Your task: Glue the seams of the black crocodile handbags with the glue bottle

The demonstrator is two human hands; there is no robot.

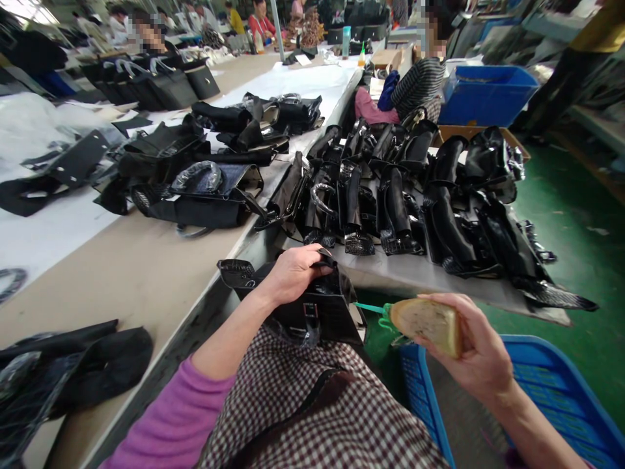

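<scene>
While the bag [336, 312] lies crosswise on the lap [293, 384], left grip [295, 272] clamped on its top, the right grip [476, 345] is wrapped round a bottle [424, 322] off to the right, nozzle [370, 307] pointing left, just about at the bag's end, can't tell if touching.

No legible txt/nos., held blk bag [330, 314] apparently incl.
</scene>
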